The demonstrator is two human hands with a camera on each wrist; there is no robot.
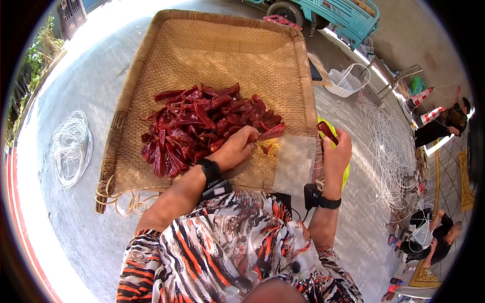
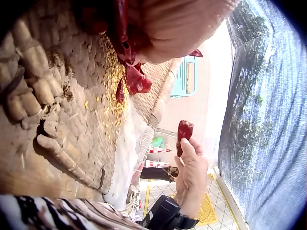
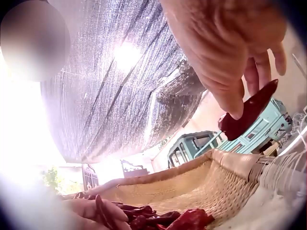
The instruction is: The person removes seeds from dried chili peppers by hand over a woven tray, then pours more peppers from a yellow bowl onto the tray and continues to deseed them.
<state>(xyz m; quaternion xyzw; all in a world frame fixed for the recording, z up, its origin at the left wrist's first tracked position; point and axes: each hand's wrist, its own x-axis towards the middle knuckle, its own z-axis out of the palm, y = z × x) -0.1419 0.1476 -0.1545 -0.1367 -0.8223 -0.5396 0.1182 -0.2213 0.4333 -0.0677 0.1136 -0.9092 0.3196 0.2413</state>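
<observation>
A heap of dried red chili peppers (image 1: 187,118) lies on a woven bamboo tray (image 1: 227,45). At the heap's right side my left hand (image 1: 235,149) has its fingers curled around a chili, which the right wrist view shows as a red chili (image 3: 103,213) between them. Yellow seeds (image 1: 270,147) are scattered by its fingertips. Beyond the tray's right edge my right hand (image 1: 337,156) pinches another dried chili (image 2: 184,136) between thumb and fingers, raised above a bright yellow-green round thing (image 1: 346,177) that the hand partly covers.
A pale sheet (image 1: 295,161) covers the tray's near right corner. White cord coils (image 1: 72,149) lie on the floor at left, with a loose tangle (image 1: 386,151) at right. A white basket (image 1: 346,82) and a teal three-wheeler (image 1: 343,17) stand beyond. Two people are at far right.
</observation>
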